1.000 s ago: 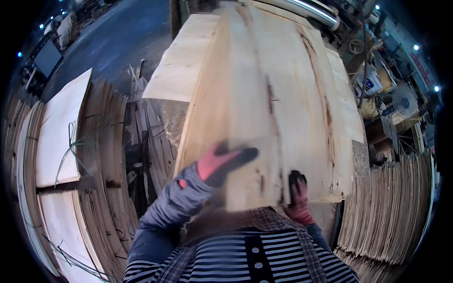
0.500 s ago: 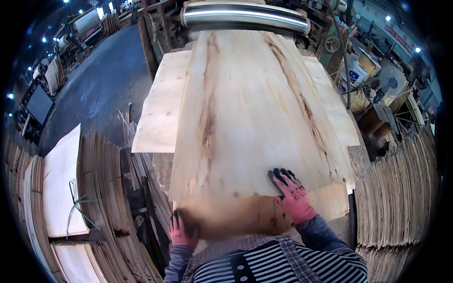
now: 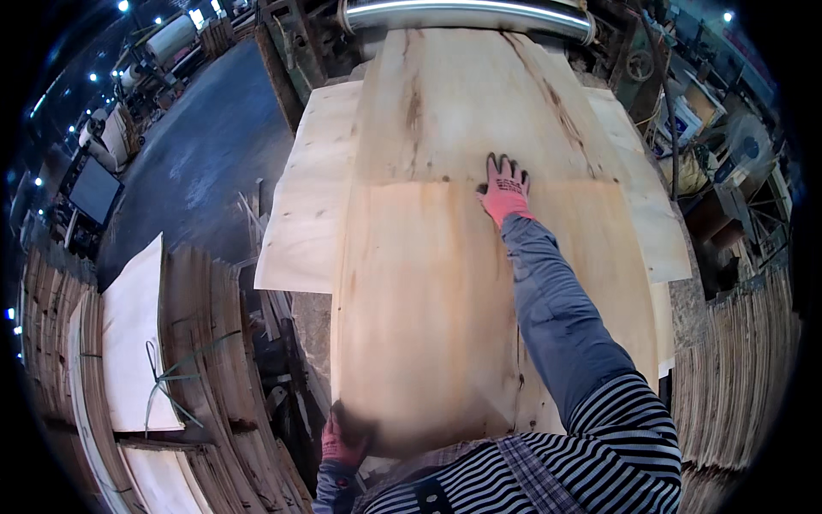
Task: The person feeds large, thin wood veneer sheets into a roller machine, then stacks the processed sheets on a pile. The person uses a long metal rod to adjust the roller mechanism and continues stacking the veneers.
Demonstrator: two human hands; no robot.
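Note:
Two large, pale wood veneer sheets lie end to end before me, with an uneven seam across them. The far veneer sheet [image 3: 471,103], with brown streaks, reaches to the shiny roller. My right hand [image 3: 505,193], in a pink glove with dark fingertips, is open and flat at the seam, fingers spread, arm stretched forward. The near veneer sheet [image 3: 411,300] runs back toward my body, its near end bowed and shadowed. At its near left corner, my left hand [image 3: 342,441], gloved alike, is closed on the edge; its fingers are partly dark and blurred.
A metal roller [image 3: 467,15] spans the far end of the work surface. A wider pale sheet [image 3: 304,206] shows under the veneers. Veneer stacks stand at the left [image 3: 201,334] and right [image 3: 728,377]. A screen [image 3: 92,188] and dark floor [image 3: 201,146] are farther left.
The far sheet has slid forward toward the roller, and the seam with it. More of the near sheet shows. My right hand has moved forward; my left hand stays at the near left corner.

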